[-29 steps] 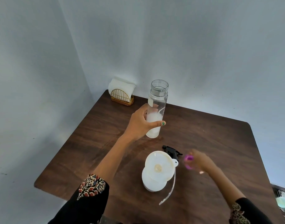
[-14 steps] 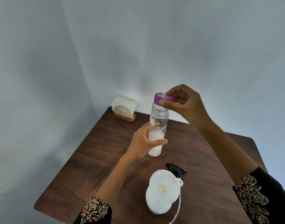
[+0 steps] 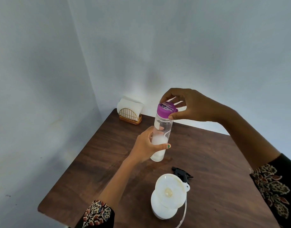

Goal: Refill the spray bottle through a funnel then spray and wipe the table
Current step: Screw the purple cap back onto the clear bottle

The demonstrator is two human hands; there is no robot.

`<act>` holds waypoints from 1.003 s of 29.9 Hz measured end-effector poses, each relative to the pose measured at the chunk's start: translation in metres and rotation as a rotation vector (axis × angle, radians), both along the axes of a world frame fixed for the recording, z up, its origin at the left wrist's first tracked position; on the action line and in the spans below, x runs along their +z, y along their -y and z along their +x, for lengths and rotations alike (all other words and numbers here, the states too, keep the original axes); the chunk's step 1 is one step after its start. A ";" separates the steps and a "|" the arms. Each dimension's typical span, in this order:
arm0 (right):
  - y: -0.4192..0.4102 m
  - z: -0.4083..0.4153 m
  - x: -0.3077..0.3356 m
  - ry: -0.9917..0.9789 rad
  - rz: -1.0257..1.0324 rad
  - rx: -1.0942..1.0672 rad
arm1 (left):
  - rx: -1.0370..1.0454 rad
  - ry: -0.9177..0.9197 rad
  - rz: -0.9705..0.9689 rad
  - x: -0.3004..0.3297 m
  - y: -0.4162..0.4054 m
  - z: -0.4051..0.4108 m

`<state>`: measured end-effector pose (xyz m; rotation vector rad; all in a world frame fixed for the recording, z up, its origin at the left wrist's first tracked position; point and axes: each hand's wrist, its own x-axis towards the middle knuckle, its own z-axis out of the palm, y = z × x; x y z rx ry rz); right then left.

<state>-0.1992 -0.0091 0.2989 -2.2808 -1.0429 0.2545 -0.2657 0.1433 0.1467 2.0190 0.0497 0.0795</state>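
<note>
Left hand [image 3: 145,146] wrapped round tall clear plastic bottle [image 3: 159,137], steadying it; right hand [image 3: 189,106] pinching purple cap [image 3: 167,111] on top, probably to close it. Below both hands: white spray bottle [image 3: 163,209] under white funnel [image 3: 170,190], black trigger head [image 3: 182,173] alongside.

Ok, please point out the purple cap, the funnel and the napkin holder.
purple cap [image 3: 166,110], head view, its top face.
funnel [image 3: 170,190], head view, inside of its bowl.
napkin holder [image 3: 130,115], head view, its gold wire front.
</note>
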 end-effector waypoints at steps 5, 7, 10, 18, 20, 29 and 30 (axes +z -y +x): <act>-0.007 0.005 0.015 0.102 -0.252 0.115 | -0.006 0.000 0.023 0.000 -0.001 0.003; -0.011 0.004 0.018 0.138 -0.333 0.121 | -0.005 -0.001 0.032 -0.002 -0.002 0.003; -0.019 0.003 0.017 0.189 -0.423 0.011 | -0.002 -0.003 0.028 -0.006 -0.001 0.003; -0.023 -0.002 0.010 0.374 -0.670 -0.204 | -0.020 -0.004 0.031 -0.014 0.002 0.006; -0.019 0.002 0.014 0.133 -0.578 -0.147 | -0.007 -0.007 0.019 -0.015 0.000 0.007; -0.014 0.009 0.011 0.094 -0.426 0.196 | -0.020 0.003 0.040 -0.014 0.001 0.009; -0.015 0.009 0.011 0.107 -0.416 0.217 | -0.022 0.001 0.033 -0.014 0.001 0.009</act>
